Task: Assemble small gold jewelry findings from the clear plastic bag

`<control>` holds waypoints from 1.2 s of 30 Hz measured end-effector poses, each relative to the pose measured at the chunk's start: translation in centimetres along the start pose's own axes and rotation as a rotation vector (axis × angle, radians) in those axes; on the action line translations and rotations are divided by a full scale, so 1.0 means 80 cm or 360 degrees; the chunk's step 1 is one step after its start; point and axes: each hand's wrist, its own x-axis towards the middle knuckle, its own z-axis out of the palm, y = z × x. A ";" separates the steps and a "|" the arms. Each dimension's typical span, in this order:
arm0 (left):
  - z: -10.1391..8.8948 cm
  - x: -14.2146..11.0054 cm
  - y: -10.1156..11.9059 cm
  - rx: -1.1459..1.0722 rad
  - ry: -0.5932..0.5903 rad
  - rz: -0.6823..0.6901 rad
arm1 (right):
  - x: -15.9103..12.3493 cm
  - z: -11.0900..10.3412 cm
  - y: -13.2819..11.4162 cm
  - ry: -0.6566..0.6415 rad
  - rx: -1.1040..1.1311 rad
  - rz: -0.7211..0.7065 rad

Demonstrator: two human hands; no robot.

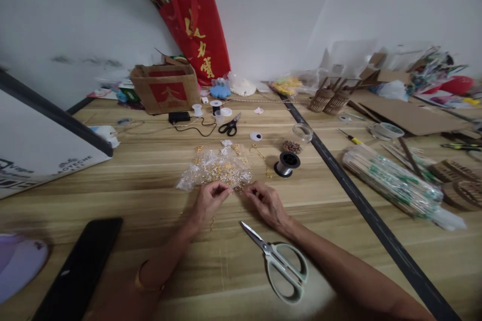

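My left hand is closed in a pinch at the near edge of a pile of small clear bags with gold and silver beads. Opposite it, the fingers of my right hand are curled together. What either hand holds is too small to make out. A short gold chain piece shows just below my left hand. Beyond my right hand lie a longer gold chain and a black spool of fine wire. Grey-handled scissors rest partly open on the table, nearer me.
Brown beads sit beside a clear round lid. Black scissors lie farther back. A dark phone-like slab is at the near left. Bagged sticks lie right of a black strip across the table.
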 end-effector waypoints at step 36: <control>0.001 -0.001 -0.009 0.1353 -0.0290 0.0835 | 0.022 -0.011 0.030 0.0358 0.0488 0.0374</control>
